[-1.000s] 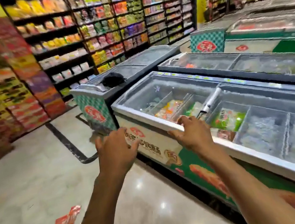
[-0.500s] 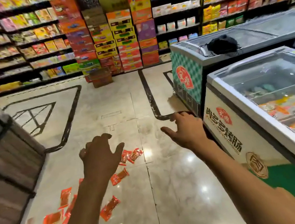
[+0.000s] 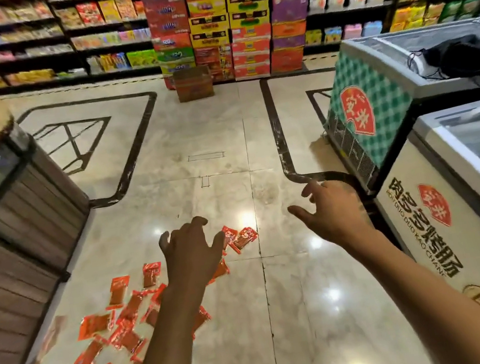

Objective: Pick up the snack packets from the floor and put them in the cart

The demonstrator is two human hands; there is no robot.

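Several red snack packets [image 3: 123, 330] lie scattered on the shiny tiled floor at the lower left, with two more [image 3: 242, 237] a little further out. My left hand [image 3: 191, 251] hovers over the packets with fingers spread, holding nothing. My right hand [image 3: 332, 213] is stretched out to the right of them, fingers apart and empty, close to the corner of a chest freezer. No cart is in view.
Two chest freezers [image 3: 461, 207] stand along the right; a black bag [image 3: 463, 57] lies on the farther one. A wooden display stand [image 3: 13, 215] is at the left. A stack of cartons [image 3: 223, 21] and a brown box [image 3: 193, 83] stand ahead before shelves.
My view has swung left from the freezers to the floor aisle. Both hands left the freezer edge and now reach out over the floor; the packets sit nearer the middle of the view.
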